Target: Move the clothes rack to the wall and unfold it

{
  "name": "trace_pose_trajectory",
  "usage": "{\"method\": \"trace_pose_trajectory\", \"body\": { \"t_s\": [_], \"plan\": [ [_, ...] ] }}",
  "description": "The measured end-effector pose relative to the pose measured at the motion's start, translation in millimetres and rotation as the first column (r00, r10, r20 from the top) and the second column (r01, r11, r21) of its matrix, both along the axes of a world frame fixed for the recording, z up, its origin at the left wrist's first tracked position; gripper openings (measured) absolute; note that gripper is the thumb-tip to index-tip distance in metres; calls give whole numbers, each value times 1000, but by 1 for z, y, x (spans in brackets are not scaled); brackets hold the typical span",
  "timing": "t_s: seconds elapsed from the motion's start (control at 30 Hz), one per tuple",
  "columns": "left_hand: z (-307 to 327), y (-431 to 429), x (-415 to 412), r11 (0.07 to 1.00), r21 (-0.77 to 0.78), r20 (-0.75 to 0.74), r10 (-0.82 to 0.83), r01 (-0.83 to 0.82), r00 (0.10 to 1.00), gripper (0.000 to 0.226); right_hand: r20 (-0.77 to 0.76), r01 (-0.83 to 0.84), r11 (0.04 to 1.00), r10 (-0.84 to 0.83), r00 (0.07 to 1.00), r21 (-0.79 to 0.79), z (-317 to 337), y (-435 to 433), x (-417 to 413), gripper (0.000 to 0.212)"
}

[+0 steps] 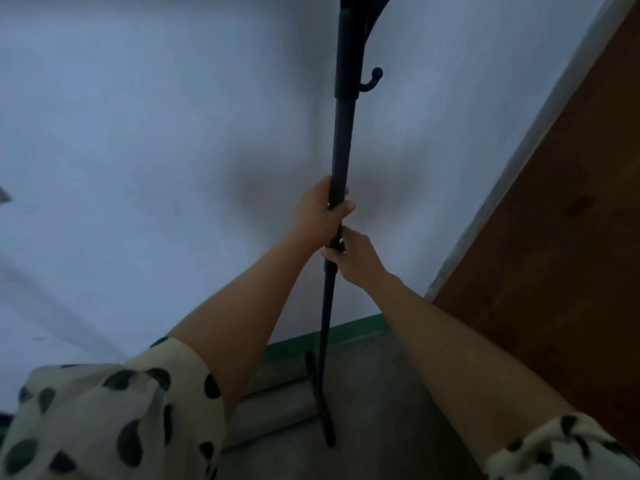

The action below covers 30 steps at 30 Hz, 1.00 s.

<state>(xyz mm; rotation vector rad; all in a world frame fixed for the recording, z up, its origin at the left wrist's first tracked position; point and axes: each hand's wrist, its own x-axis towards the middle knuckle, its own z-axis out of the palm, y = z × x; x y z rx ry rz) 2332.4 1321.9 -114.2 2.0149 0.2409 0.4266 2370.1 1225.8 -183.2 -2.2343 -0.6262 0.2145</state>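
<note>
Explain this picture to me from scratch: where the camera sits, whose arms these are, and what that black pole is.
There is no machine here. One wide-angle camera worn on a person's head looks forward and down, so the two bare arms are the wearer's own. Both hands grip a black clothes rack on its pole: the left hand higher, the right hand just below it. A small hook sticks out near the top. The rack stands close to a pale wall, its foot near the grey floor. A brown wooden panel, perhaps a door, is on the right.
</note>
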Motion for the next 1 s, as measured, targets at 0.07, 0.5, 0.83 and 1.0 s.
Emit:
{"method": "trace_pose_trajectory", "body": {
  "t_s": [0.07, 0.5, 0.83, 1.0],
  "plan": [
    [-1, 3, 2, 1000, -4, 6, 9, -9, 1000, 25, -4, -13, 1000, 14, 1000, 21, -2, 2, 3, 28],
    [-4, 0, -4, 998, 68, 2, -6, 6, 1000, 23, -20, -45, 999, 46, 999, 17, -11, -2, 2, 34],
    [0, -5, -13, 997, 67, -66, -35, 40, 997, 35, -26, -62, 998, 62, 998, -26, -11, -9, -5, 31],
    [9, -6, -23, 999, 39, -91, -30, 33, 995, 51, -65, -55, 998, 52, 997, -36, -3, -13, -8, 49]
  ]
}}
